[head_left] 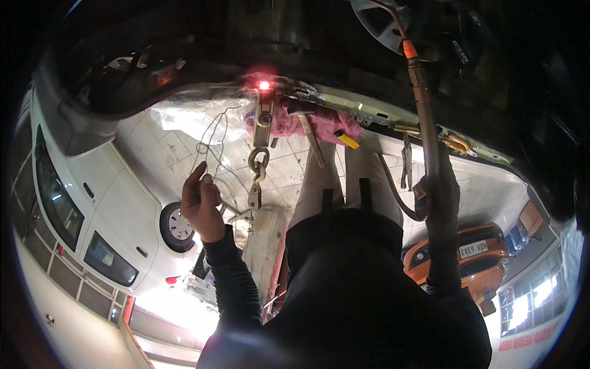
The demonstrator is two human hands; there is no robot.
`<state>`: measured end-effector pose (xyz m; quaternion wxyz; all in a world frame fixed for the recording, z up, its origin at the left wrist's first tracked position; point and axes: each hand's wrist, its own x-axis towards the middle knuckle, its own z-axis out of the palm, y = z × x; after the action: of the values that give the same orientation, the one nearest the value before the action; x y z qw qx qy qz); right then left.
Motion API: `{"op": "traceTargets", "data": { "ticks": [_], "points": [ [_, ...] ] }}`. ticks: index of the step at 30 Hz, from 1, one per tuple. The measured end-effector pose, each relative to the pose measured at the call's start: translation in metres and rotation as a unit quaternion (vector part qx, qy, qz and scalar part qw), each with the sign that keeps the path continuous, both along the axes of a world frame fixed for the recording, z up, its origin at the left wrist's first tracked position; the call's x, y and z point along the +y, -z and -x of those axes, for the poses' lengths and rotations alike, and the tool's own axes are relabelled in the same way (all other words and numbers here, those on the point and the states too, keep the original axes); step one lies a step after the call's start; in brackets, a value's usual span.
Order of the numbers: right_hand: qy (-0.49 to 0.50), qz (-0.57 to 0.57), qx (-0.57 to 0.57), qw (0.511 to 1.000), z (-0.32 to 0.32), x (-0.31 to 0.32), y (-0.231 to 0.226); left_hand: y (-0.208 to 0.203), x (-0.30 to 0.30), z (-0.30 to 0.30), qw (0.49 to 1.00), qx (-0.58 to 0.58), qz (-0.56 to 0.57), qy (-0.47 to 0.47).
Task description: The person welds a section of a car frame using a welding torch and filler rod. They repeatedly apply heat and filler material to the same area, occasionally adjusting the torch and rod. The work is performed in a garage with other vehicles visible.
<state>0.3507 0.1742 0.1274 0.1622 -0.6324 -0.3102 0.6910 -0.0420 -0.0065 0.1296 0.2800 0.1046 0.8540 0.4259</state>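
Note:
My right hand (452, 190), which looks dark or gloved, is closed around the handle of a torch (421, 98). The torch has an orange collar and a thin bent neck rising to the top edge. My left hand (206, 206) is bare and holds nothing visible; its index finger is raised apart from the thumb. Ahead of it hangs a metal pulling clamp (264, 120), attached to the dark panel edge and joined to chain links (258, 161) and a hook. A spot just above the clamp glows red. A hammer (311, 138) rests against a pink cloth (284, 122).
A thin loose wire (206, 147) loops near my left hand, beside clear plastic sheeting (196, 117). A yellow-handled tool (348, 140) lies by the cloth; pliers (406, 163) hang from the panel edge. A white car (117, 203) stands left, an orange car (455, 258) right.

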Motion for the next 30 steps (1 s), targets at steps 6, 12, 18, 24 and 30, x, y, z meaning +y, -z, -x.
{"op": "traceTargets", "data": {
  "ticks": [6,12,18,24,30],
  "points": [
    [-0.073,-0.171,-0.086,0.979,-0.005,-0.067,-0.023,-0.019,-0.043,-0.014,0.996,-0.063,-0.040,0.054],
    [0.094,-0.174,-0.045,0.979,-0.009,-0.139,-0.049,-0.013,-0.072,-0.039,0.980,-0.144,-0.091,0.098],
    [0.056,-0.253,-0.137,0.956,-0.031,-0.189,-0.069,-0.006,-0.076,-0.068,0.965,-0.175,-0.084,0.175],
    [0.143,-0.092,-0.012,0.985,-0.055,-0.203,-0.072,0.009,-0.085,-0.084,0.967,-0.152,-0.062,0.197],
    [0.066,-0.133,-0.014,0.989,-0.039,-0.211,-0.038,0.035,-0.093,-0.093,0.967,-0.058,0.000,0.247]
  ]
}}
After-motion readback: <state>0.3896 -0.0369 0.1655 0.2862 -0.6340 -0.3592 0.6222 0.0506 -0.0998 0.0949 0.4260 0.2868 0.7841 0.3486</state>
